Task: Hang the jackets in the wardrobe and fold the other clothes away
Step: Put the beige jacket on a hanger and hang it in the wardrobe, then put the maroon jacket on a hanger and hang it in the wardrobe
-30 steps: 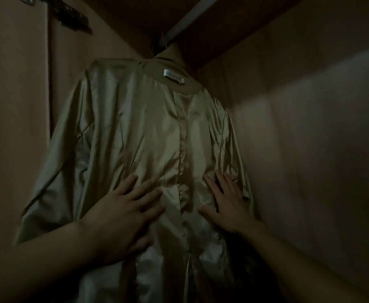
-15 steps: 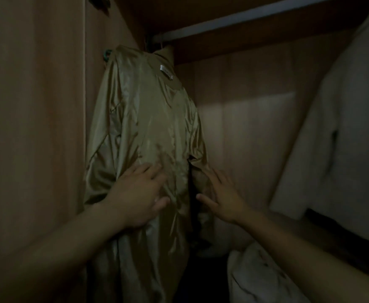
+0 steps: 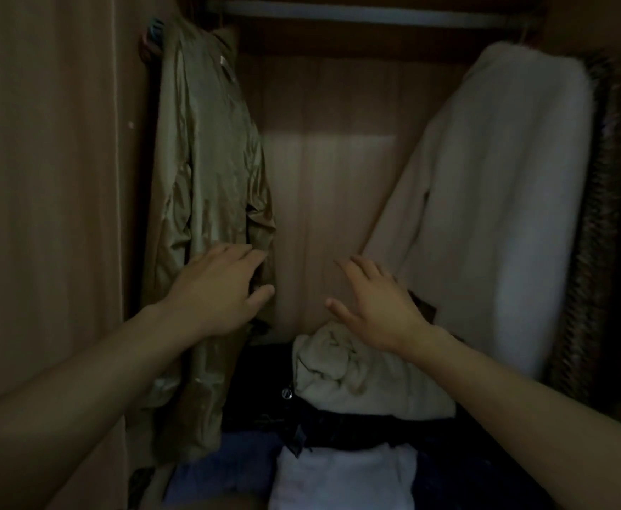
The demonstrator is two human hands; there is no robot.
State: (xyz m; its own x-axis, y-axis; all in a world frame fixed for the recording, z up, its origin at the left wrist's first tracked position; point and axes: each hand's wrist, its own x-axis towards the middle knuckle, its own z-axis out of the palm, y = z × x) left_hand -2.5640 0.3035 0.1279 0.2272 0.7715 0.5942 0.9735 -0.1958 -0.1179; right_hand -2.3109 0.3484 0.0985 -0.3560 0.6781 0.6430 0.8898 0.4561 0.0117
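A shiny olive jacket hangs from the rail at the left end of the dim wardrobe, close against the left wall. My left hand lies flat against its lower edge with the fingers straight. My right hand hovers open in the gap in the middle, touching nothing, just left of a white fluffy coat that hangs on the right. Below both hands lies a pile of clothes: a cream bundle, a dark garment and a white folded item.
A brown patterned garment hangs at the far right behind the white coat. The wardrobe's wooden back panel shows between the two hanging coats. A blue cloth lies at the bottom left of the pile.
The view has pulled back and turned right, so the white coat and the pile have come into sight. My right hand has lifted off the olive jacket; my left still touches it.
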